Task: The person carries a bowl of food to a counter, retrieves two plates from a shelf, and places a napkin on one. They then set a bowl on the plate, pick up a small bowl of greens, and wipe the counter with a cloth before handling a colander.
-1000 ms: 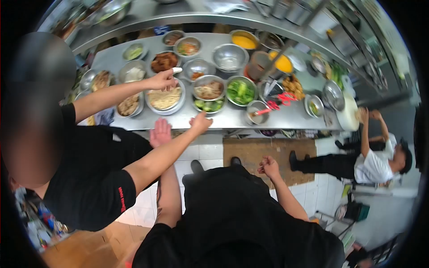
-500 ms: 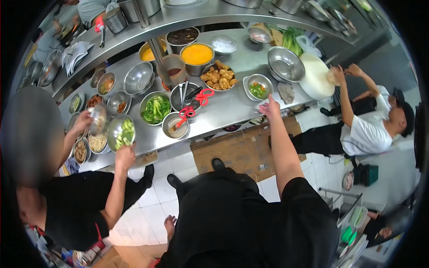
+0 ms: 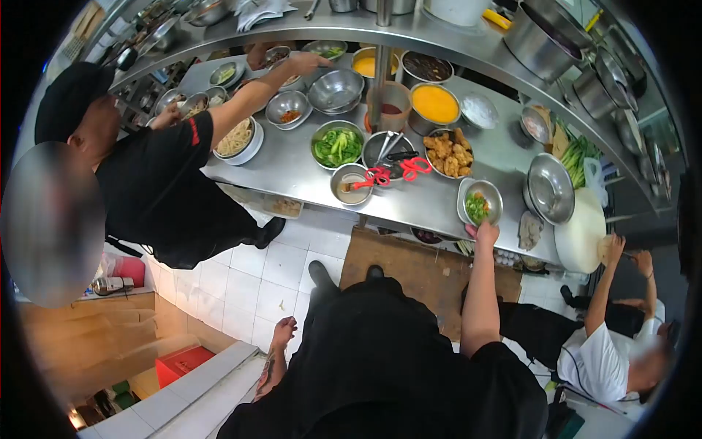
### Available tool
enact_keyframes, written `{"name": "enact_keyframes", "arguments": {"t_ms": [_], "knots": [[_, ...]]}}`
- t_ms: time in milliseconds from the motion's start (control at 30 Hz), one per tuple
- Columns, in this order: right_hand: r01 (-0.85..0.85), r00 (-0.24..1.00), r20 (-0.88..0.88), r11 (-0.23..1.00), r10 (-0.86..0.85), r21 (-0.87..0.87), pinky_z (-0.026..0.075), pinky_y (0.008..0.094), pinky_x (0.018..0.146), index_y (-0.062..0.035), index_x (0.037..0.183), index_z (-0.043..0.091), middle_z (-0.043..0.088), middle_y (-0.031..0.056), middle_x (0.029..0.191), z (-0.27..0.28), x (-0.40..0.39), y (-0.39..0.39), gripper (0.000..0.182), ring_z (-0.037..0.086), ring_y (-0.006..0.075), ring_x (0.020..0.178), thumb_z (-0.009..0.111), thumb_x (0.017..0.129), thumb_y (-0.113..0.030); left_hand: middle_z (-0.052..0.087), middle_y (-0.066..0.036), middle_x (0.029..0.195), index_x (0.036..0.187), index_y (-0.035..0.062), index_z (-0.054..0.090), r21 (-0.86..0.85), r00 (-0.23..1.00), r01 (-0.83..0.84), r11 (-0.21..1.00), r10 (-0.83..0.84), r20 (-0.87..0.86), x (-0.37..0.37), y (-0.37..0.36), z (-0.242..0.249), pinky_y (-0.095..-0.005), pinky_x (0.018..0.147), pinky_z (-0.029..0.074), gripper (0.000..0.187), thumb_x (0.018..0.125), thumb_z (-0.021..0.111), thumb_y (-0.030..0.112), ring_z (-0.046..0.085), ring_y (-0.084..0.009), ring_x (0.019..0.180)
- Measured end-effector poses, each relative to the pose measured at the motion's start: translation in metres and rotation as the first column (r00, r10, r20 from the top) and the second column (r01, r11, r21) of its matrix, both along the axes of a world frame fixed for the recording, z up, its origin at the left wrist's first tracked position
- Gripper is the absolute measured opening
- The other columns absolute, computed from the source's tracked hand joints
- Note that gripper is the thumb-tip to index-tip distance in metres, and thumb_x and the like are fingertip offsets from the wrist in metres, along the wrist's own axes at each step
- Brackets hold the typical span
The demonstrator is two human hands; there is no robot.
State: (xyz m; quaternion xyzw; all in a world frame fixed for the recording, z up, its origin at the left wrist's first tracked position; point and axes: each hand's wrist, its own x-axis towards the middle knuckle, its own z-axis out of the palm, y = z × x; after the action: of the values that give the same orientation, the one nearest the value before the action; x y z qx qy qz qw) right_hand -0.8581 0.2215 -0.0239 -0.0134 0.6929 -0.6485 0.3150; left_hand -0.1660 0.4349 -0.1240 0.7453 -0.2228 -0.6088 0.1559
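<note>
My right hand is at the table's front edge, its thumb on the near rim of a metal bowl and its fingers curled below. Chopped green and orange vegetables lie in that bowl. My left hand hangs low at my side, fingers loosely bent and apart, with nothing in it. Close to the bowl are a dish of fried golden pieces and a grey cloth. Further left, red-handled scissors and other utensils rest in a bowl, near leafy greens.
A co-worker in black reaches across the table's left end. On the right, a person in white works at a round white board. A steel shelf with pots spans above. Cardboard covers the floor under the table edge.
My view has swung left, so the table appears further right. The left co-worker no longer holds the bowl of green pieces and now reaches over the table. My right hand remains at the vegetable bowl.
</note>
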Motion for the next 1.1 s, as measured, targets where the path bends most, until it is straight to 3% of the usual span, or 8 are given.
{"name": "enact_keyframes", "arguments": {"t_ms": [200,300,600,667,800,933,1000,1100], "knots": [[-0.081,0.996,-0.019,0.995,0.082,0.055,0.063,0.0396,0.05,0.0062,0.123,0.041,0.061,0.025,0.105,-0.007,0.026,0.014,0.034,0.069,0.0375,0.07,0.05,0.095,-0.009,0.066,-0.002,0.097,0.118,0.0057,0.061,-0.016,0.996,0.017,1.0,-0.015,0.093,0.005,-0.022,0.002,-0.0287,0.06,0.047,0.04,0.094,0.059,0.037,0.063,-0.0137,0.082],[-0.076,0.997,-0.022,0.995,0.077,0.064,0.065,0.0399,0.056,0.0063,0.125,0.041,0.057,0.0251,0.115,-0.018,0.029,0.02,0.034,0.068,0.0371,0.087,0.05,0.095,-0.008,0.066,-0.003,0.096,0.118,0.0054,0.061,0.009,0.994,0.047,0.999,-0.047,0.1,0.002,-0.028,0.003,-0.0287,0.059,0.047,0.039,0.095,0.058,0.037,0.063,-0.0141,0.082],[-0.271,0.958,-0.088,0.962,0.272,0.023,0.063,0.042,0.05,0.005,0.13,0.039,0.057,0.0249,0.114,0.038,0.091,0.051,0.043,0.067,0.0358,0.086,0.052,0.09,-0.005,0.066,-0.002,0.09,0.11,0.0058,0.062,-0.039,0.986,0.156,0.987,-0.153,0.067,0.027,-0.048,-0.019,-0.0285,0.055,0.047,0.034,0.095,0.057,0.036,0.064,-0.0137,0.078],[-0.434,0.843,-0.252,0.878,0.475,0.202,0.062,0.0403,0.064,0.0036,0.131,0.042,0.06,0.0224,0.115,0.055,0.118,0.055,0.044,0.067,0.0313,0.091,0.052,0.089,-0.004,0.067,-0.002,0.09,0.11,0.0056,0.064,-0.046,0.975,0.181,0.982,-0.173,0.137,0.027,-0.058,-0.008,-0.0276,0.055,0.048,0.035,0.095,0.059,0.037,0.065,-0.0128,0.078],[-0.698,0.675,-0.292,0.715,0.677,0.043,0.049,0.0324,0.09,0.0028,0.124,0.054,0.065,0.0135,0.115,0.062,0.199,0.042,0.039,0.065,0.0212,0.102,0.053,0.085,-0.002,0.068,-0.007,0.113,0.125,0.0059,0.058,-0.162,0.993,0.115,0.98,-0.11,0.035,0.003,-0.105,0.035,-0.033,0.074,0.052,0.044,0.097,0.055,0.039,0.066,-0.0173,0.096],[-0.834,0.531,-0.177,0.548,0.829,0.063,0.057,0.0337,0.075,0.0002,0.128,0.052,0.064,0.0138,0.111,0.028,0.303,-0.006,0.04,0.066,0.0213,0.09,0.05,0.087,-0.001,0.062,-0.011,0.125,0.132,0.0035,0.054,-0.36,0.969,0.02,0.933,-0.106,-0.223,-0.043,-0.18,0.095,-0.0377,0.092,0.049,0.049,0.102,0.046,0.041,0.06,-0.0217,0.111],[-0.768,0.632,0.118,0.639,0.766,-0.035,0.061,0.0389,0.058,0.0023,0.119,0.053,0.065,0.0198,0.105,0.059,0.36,-0.038,0.033,0.07,0.0281,0.079,0.054,0.086,-0.002,0.061,-0.013,0.125,0.137,0.003,0.047,-0.415,0.936,-0.067,0.908,-0.086,-0.34,-0.057,-0.215,0.115,-0.0391,0.092,0.049,0.049,0.104,0.04,0.039,0.061,-0.0223,0.11],[-0.646,0.761,0.014,0.76,0.649,-0.071,0.059,0.0405,0.042,0.005,0.115,0.05,0.064,0.0223,0.096,-0.004,0.416,-0.08,0.031,0.07,0.0312,0.064,0.054,0.086,-0.004,0.06,-0.012,0.126,0.14,0.0037,0.043,-0.429,0.898,-0.159,0.889,-0.051,-0.437,-0.067,-0.258,0.119,-0.0382,0.091,0.05,0.05,0.105,0.038,0.039,0.06,-0.0221,0.11]]}}
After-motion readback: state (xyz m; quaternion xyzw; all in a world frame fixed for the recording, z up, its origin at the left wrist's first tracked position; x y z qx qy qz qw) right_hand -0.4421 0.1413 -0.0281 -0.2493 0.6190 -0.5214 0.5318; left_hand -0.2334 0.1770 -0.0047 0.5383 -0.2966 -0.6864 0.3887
